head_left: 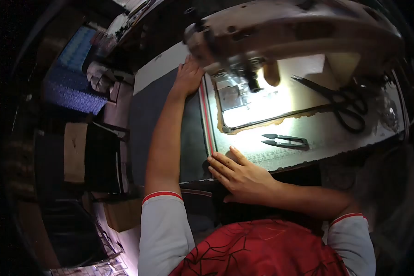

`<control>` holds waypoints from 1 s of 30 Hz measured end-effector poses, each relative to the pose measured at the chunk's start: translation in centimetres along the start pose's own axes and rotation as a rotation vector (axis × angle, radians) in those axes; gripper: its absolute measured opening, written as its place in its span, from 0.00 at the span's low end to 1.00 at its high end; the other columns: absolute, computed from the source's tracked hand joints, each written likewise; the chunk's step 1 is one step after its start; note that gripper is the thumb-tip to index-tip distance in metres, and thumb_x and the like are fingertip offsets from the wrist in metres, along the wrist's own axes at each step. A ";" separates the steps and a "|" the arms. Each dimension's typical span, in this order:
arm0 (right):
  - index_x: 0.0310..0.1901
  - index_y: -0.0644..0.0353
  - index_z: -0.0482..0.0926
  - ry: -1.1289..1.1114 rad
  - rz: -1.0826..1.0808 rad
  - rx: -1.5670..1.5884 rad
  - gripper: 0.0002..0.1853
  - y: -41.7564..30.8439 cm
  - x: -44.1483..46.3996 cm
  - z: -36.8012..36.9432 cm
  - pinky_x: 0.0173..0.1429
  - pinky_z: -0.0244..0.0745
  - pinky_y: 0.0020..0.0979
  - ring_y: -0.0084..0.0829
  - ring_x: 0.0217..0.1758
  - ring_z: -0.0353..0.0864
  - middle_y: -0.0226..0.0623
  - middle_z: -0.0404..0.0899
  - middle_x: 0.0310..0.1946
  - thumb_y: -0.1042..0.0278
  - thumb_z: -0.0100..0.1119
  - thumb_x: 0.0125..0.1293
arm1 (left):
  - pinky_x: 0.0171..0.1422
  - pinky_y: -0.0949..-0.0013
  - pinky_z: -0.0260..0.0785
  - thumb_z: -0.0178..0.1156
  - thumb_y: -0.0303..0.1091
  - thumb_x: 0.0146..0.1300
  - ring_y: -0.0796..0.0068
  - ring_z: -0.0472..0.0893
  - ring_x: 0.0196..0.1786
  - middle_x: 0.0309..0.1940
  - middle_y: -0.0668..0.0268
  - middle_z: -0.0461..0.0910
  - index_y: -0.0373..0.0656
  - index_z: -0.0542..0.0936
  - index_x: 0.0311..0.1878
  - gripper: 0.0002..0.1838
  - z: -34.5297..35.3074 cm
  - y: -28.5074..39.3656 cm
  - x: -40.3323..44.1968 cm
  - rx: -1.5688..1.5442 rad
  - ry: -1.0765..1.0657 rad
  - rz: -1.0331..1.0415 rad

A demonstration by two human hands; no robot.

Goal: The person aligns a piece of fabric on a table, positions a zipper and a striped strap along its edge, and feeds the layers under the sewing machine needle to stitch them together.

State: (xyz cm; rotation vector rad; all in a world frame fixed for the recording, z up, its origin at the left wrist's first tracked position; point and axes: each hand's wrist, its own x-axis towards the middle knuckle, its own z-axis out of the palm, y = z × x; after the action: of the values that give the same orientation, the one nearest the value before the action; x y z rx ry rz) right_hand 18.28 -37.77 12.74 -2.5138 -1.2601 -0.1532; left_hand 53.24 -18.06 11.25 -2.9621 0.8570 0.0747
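Note:
A dark grey fabric panel [165, 133] lies on the sewing table, with a red, white and black striped band [207, 119] along its right edge. My left hand [188, 78] rests flat on the panel's far end beside the band, fingers stretched forward. At the band's near end my right hand [239, 177] lies with its fingers extended and fingertips touching the edge. Neither hand grips anything that I can see. To the right of the band stands a sewing machine [299, 27], its lamp lighting the needle plate [232, 96].
Black thread snips [285, 140] lie near my right hand, beside a printed ruler scale [273, 156]. Large black scissors [338, 101] rest farther right on the table. On the left are a blue patterned cloth [73, 92] and a cardboard box [122, 214].

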 end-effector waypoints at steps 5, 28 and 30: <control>0.71 0.66 0.68 0.104 -0.007 0.153 0.43 1.0 -1.1 -0.7 0.81 0.49 0.55 0.42 0.83 0.53 0.47 0.61 0.76 0.37 0.59 0.66 | 0.82 0.35 0.37 0.44 0.41 0.71 0.50 0.47 0.83 0.79 0.51 0.56 0.38 0.67 0.72 0.29 0.2 0.6 -0.7 0.018 0.153 0.036; 0.76 0.60 0.57 -0.064 0.331 -0.443 0.52 19.3 -0.1 -5.5 0.79 0.45 0.68 0.44 0.82 0.55 0.47 0.58 0.77 0.29 0.61 0.62 | 0.82 0.36 0.38 0.44 0.52 0.77 0.54 0.48 0.84 0.82 0.56 0.50 0.42 0.55 0.80 0.36 -0.4 11.9 -13.4 -0.181 0.219 0.019; 0.76 0.57 0.59 0.050 0.406 -0.349 0.51 19.1 -0.5 -5.1 0.77 0.46 0.70 0.46 0.81 0.55 0.44 0.58 0.78 0.29 0.61 0.61 | 0.82 0.36 0.37 0.44 0.52 0.77 0.54 0.49 0.84 0.82 0.56 0.51 0.41 0.55 0.80 0.36 -0.5 13.7 -14.8 -0.185 0.215 0.023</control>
State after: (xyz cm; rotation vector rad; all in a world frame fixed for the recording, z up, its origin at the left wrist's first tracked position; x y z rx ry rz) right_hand 33.42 -50.44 12.88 -2.9807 -0.7290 -0.3616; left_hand 33.42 -21.80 12.06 -3.1765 0.9572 -0.1775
